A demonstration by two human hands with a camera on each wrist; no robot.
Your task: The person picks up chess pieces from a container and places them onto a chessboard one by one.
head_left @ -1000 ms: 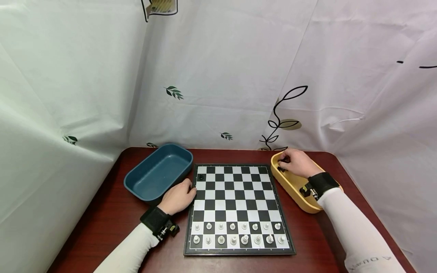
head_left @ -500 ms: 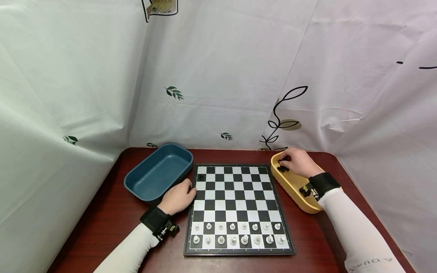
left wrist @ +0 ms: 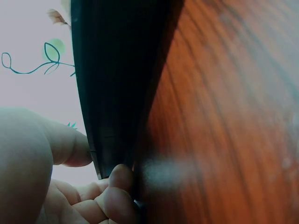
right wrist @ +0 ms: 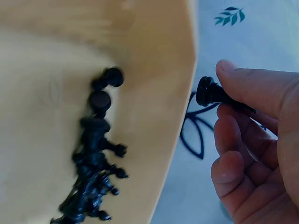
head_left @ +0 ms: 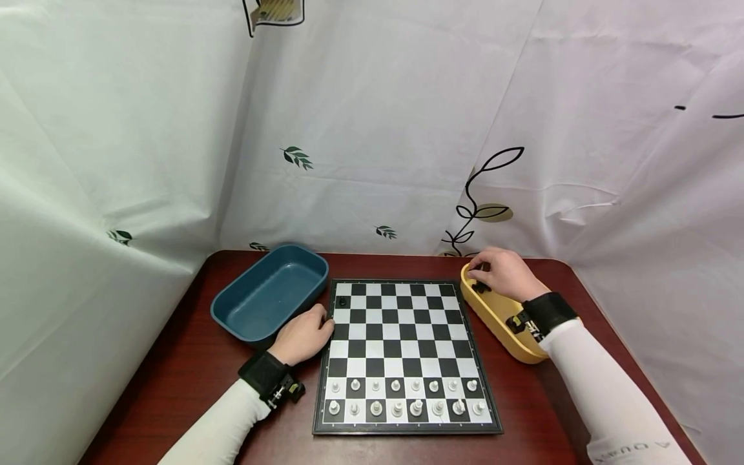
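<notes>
My right hand [head_left: 504, 274] is over the far end of the yellow tray [head_left: 504, 330]. Thumb and fingers pinch a black chess piece [right wrist: 211, 92] by its narrow part, its round base sticking out, in the right wrist view. A heap of black chess pieces [right wrist: 93, 144] lies on the tray floor beside it. At the left edge of the chessboard [head_left: 401, 332], my left hand [head_left: 301, 338] grips the frame, thumb on top and curled fingertips at the side. One small black piece [head_left: 343, 301] stands near the board's far left corner. White pieces [head_left: 416, 407] fill the two near rows.
A blue tray [head_left: 264, 300] stands left of the board, close behind my left hand. The dark red table [head_left: 383, 263] ends at a white patterned curtain [head_left: 372, 129] at the back and sides.
My right hand has lifted slightly from the black heap toward the yellow tray's far rim, a chess piece now between its fingers. The left hand and the board stay put.
</notes>
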